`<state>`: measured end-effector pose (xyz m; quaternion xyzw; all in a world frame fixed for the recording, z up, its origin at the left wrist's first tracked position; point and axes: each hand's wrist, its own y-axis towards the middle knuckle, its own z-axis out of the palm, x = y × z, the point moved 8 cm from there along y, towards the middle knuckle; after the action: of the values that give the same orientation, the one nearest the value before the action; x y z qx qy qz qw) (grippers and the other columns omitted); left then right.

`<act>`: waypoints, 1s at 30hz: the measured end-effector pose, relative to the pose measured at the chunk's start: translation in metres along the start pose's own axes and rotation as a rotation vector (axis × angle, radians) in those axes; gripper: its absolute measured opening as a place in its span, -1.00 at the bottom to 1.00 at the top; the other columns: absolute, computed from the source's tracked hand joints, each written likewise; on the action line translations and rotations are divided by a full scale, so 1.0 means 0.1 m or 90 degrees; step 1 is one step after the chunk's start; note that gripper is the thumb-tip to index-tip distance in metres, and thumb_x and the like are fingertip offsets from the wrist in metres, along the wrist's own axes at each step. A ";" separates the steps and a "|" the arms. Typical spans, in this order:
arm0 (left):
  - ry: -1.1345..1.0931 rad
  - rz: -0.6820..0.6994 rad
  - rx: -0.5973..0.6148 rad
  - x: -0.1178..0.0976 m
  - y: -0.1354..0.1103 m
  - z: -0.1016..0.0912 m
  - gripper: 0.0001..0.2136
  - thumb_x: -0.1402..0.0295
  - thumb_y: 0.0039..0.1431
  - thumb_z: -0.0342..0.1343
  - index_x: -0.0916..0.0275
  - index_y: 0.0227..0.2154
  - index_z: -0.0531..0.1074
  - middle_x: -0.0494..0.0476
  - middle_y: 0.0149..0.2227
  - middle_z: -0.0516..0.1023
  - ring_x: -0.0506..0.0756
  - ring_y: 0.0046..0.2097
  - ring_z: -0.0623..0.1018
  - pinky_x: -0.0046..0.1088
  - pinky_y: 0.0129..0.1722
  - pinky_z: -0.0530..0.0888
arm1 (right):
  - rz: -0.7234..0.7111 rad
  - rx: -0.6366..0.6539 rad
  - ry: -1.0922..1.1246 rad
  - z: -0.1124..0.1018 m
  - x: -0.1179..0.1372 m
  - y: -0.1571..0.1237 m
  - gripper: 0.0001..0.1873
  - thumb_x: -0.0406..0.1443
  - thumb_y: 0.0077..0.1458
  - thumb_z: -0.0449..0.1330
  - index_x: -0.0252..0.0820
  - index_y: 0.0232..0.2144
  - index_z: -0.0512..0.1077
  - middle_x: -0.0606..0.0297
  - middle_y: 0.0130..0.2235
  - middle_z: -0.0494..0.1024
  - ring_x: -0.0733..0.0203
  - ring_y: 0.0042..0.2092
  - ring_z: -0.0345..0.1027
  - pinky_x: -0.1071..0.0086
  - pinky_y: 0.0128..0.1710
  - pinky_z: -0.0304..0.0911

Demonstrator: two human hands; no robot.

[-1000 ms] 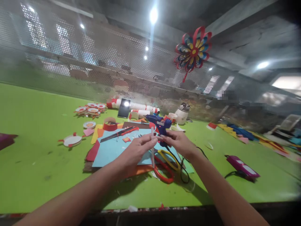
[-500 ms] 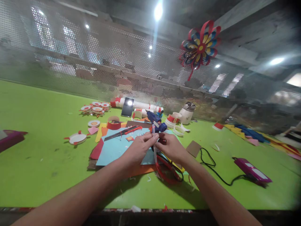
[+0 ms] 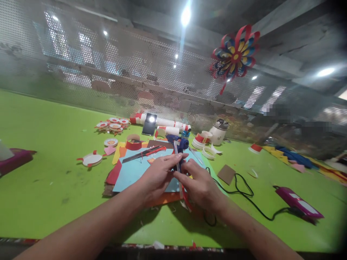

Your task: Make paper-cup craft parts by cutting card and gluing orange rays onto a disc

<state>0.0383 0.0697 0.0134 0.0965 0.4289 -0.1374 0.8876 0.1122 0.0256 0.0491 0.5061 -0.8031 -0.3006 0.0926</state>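
Note:
My left hand [image 3: 159, 174] is closed, thumb and fingers pinching a translucent glue stick [image 3: 176, 147] that stands nearly upright. Right beside it, a blue hot glue gun [image 3: 183, 143] points away and to the left. My right hand [image 3: 202, 182] curls its fingers at the gun's handle, which is partly hidden between both hands. Below them hangs a red strip [image 3: 185, 200]. Light blue paper [image 3: 130, 177] lies under the hands on stacked coloured sheets, with a black-bladed, red-handled cutting tool [image 3: 143, 153] on top.
A black cord [image 3: 260, 213] runs to a purple power strip [image 3: 299, 204] at right. Behind stand a phone [image 3: 149, 124], a white-and-red paper tube [image 3: 170, 122], paper rings [image 3: 208, 152] and a white jar [image 3: 218, 133]. White discs with red tabs [image 3: 92, 159] lie left.
The glue gun has come lower and closer between my hands. My right hand has shifted down and turned its back more to view. The view has shifted slightly.

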 end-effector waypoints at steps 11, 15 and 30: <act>0.145 0.048 -0.063 -0.04 0.04 -0.19 -0.69 0.22 0.04 0.21 0.28 -0.19 0.57 0.22 -0.20 0.58 0.13 -0.15 0.49 -0.32 -0.07 0.33 | 0.224 -0.444 0.191 -0.83 -0.09 -0.20 -0.66 -0.53 0.10 0.15 -0.15 -0.11 0.48 0.25 -0.29 0.54 0.17 -0.29 0.46 0.24 -0.32 0.39; 0.158 0.018 -0.068 0.02 0.04 -0.20 -0.70 0.34 -0.02 0.27 0.24 -0.17 0.57 0.20 -0.20 0.59 0.06 -0.25 0.50 -0.33 -0.09 0.34 | 0.303 -0.467 0.174 -0.78 -0.21 -0.26 -0.72 -0.48 0.12 0.16 -0.10 -0.15 0.50 0.29 -0.30 0.55 0.17 -0.28 0.49 0.20 -0.26 0.42; 0.266 0.072 -0.088 -0.09 -0.02 -0.20 -0.78 0.39 -0.01 0.22 0.22 -0.26 0.61 0.19 -0.09 0.58 0.15 -0.11 0.49 -0.27 0.01 0.31 | 0.281 -0.455 0.138 -0.73 -0.16 -0.25 -0.65 -0.53 0.03 0.23 -0.13 -0.14 0.51 0.28 -0.31 0.60 0.15 -0.31 0.53 0.18 -0.25 0.48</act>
<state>0.0176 0.0754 0.0086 0.0857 0.6060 -0.0348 0.7900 0.1722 0.0036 0.0958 0.2868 -0.7229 -0.4781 0.4081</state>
